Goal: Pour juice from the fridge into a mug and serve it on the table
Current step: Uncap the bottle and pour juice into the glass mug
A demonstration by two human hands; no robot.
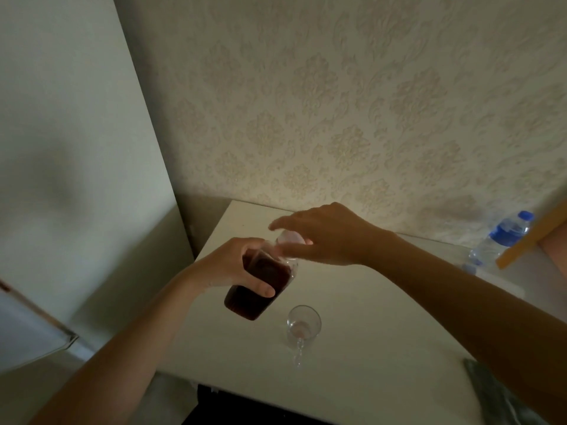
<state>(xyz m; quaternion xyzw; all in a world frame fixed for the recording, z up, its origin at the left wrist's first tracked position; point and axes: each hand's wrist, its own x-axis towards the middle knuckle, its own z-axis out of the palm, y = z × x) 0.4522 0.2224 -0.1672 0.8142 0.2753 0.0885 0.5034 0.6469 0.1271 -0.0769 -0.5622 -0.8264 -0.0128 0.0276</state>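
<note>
A clear bottle of dark red juice (260, 286) is held tilted above the white table (352, 363), its neck pointing up and to the right. My left hand (236, 268) is wrapped around its body. My right hand (322, 237) rests over the bottle's top, fingers on the pale cap (291, 239). A clear glass mug (303, 323) stands upright on the table just below and right of the bottle, with nothing dark inside it.
A plastic water bottle with a blue cap (503, 237) lies at the table's far right by a wooden bar (534, 237). The white fridge side (76, 148) rises on the left. Patterned wallpaper (337, 118) is behind the table. A grey object (491, 391) sits at the lower right.
</note>
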